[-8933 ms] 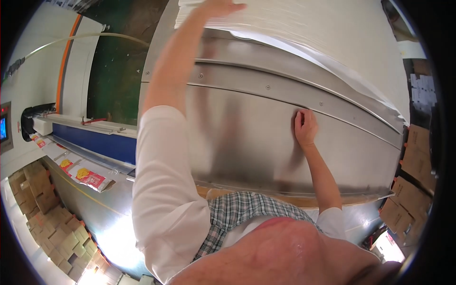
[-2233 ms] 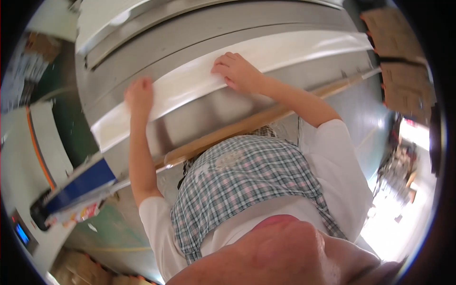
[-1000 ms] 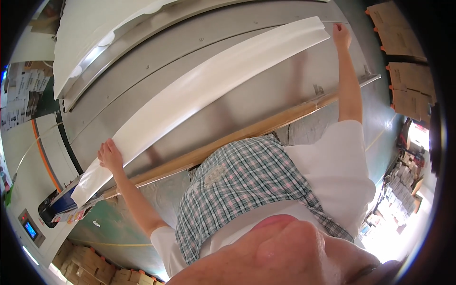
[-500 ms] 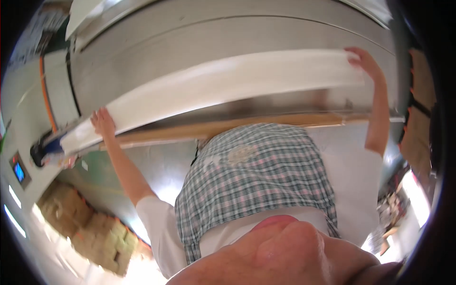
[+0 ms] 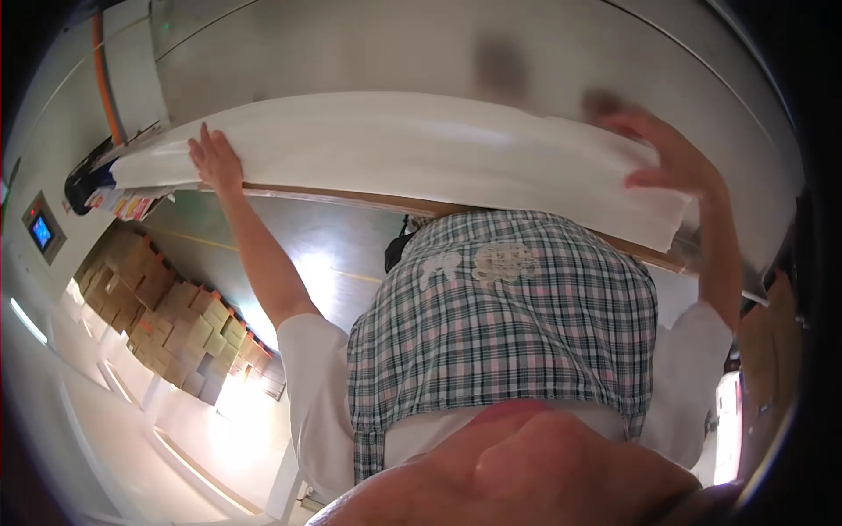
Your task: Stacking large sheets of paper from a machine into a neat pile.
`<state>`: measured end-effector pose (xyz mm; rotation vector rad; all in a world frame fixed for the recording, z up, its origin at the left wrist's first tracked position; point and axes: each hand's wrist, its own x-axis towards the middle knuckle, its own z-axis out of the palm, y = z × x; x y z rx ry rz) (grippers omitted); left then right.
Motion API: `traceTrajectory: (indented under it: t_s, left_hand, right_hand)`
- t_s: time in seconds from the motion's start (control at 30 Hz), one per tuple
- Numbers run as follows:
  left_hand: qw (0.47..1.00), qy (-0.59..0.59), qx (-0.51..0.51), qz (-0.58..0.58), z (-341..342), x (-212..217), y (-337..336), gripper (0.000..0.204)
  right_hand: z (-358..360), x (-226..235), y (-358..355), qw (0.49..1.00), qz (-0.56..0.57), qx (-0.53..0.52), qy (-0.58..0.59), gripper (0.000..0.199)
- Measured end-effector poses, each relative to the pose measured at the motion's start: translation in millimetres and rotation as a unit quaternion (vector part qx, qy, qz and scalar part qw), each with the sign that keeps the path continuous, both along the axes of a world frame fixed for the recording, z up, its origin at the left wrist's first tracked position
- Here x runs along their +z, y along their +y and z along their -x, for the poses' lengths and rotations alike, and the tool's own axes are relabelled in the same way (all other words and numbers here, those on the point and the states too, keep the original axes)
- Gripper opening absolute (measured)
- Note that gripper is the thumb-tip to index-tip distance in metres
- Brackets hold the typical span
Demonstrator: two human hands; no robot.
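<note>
A long white sheet (image 5: 421, 145) with a soft sheen stretches from left to right along the front of a grey metal surface (image 5: 377, 48). Whether it is paper, cloth or film I cannot tell. My left hand (image 5: 217, 159) rests on its left part, fingers spread. Near the right end, my right hand (image 5: 675, 159) is over the sheet with thumb and fingers apart. Dark, blurred reflections of it show in the metal beyond. At the right, the sheet's corner hangs over the front edge.
A brown edge strip (image 5: 351, 197) runs along the front, close to my checked apron (image 5: 517, 324). A control panel with a lit screen (image 5: 41, 231) is at the left, near a dark roll-like end (image 5: 81, 186). Stacked cardboard boxes (image 5: 175, 324) stand at lower left.
My left hand has shifted up and slightly right. My right hand has come down from the sheet's far right corner, its fingers now apart. More of the sheet lies toward me at the right.
</note>
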<state>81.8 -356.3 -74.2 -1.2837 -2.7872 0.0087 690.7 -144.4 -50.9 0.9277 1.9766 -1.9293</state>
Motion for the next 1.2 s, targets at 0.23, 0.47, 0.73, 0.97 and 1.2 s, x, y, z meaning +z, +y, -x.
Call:
traceTrajectory:
  t_s: [0.23,0.47,0.73,0.97,1.2]
  left_hand:
    - [1.000,-0.009,-0.011,-0.011,-12,2,6,0.046]
    - [0.975,0.167,-0.145,0.027,28,-20,-22,0.042]
    - [0.996,-0.021,0.077,-0.030,-38,23,2,0.050]
    - [0.987,-0.030,0.147,-0.049,-30,39,13,0.048]
    - [0.968,-0.005,-0.094,-0.233,-71,35,-17,0.039]
  right_hand:
    - [84,-4,-1,0.986,-0.072,0.143,0.040,0.083]
    - [31,-9,1,0.977,0.103,0.188,0.001,0.085]
    - [-52,47,6,0.934,0.150,0.019,-0.325,0.058]
    - [-59,-7,-13,0.988,0.109,-0.085,-0.063,0.049]
    - [39,-7,-27,0.995,0.088,0.022,-0.039,0.045]
